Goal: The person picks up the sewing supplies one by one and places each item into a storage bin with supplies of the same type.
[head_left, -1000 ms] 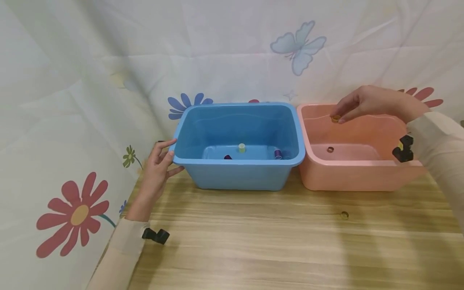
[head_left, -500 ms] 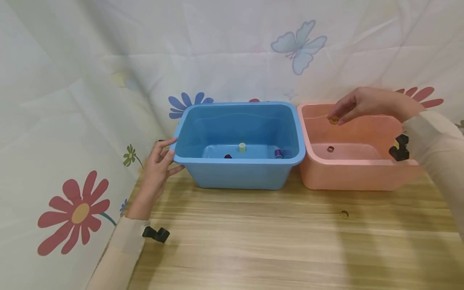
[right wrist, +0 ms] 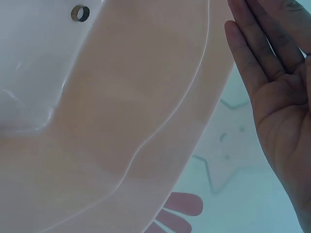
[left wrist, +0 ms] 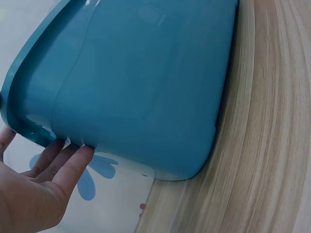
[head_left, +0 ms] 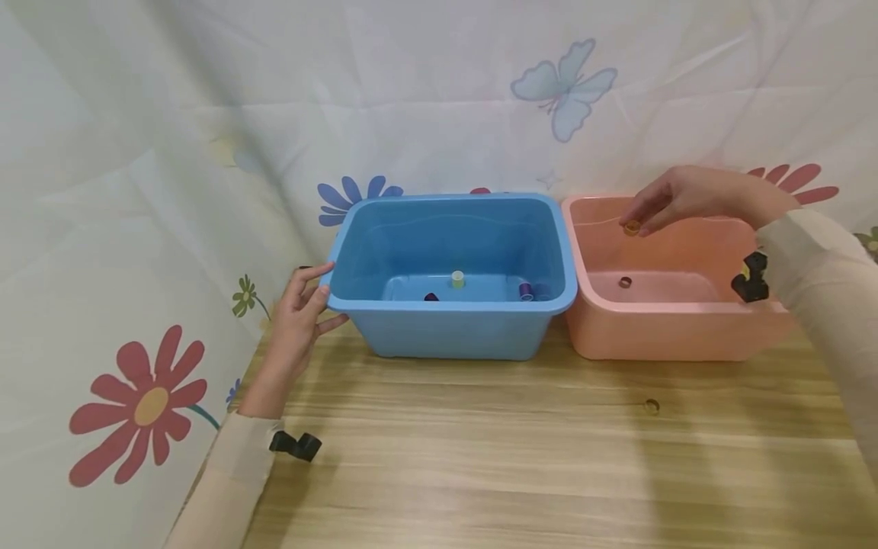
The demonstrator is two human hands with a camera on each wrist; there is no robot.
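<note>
My right hand (head_left: 693,200) pinches a gold ring (head_left: 632,228) between thumb and fingertips, above the inside of a pink plastic basin (head_left: 679,333). In the right wrist view the palm of that hand (right wrist: 286,97) shows, but the pinched ring is out of sight. Another ring (head_left: 625,282) lies on the pink basin's floor. A third ring (head_left: 652,406) is on the wooden table in front. At the far left my left hand (head_left: 295,328) grips the rim of a blue basin (head_left: 453,332), fingers against its outer wall under the lip.
Inside the blue basin are a pale yellow-green thread spool (head_left: 458,280), a purple thread spool (head_left: 526,291) and a dark red item (head_left: 430,297), mostly hidden by the front rim. Both basins stand side by side on the table (head_left: 439,450), against a flower-printed curtain (head_left: 425,91).
My right hand has shifted slightly left with the gold ring, whose tilt has changed a little. The left hand and both basins have stayed in place.
</note>
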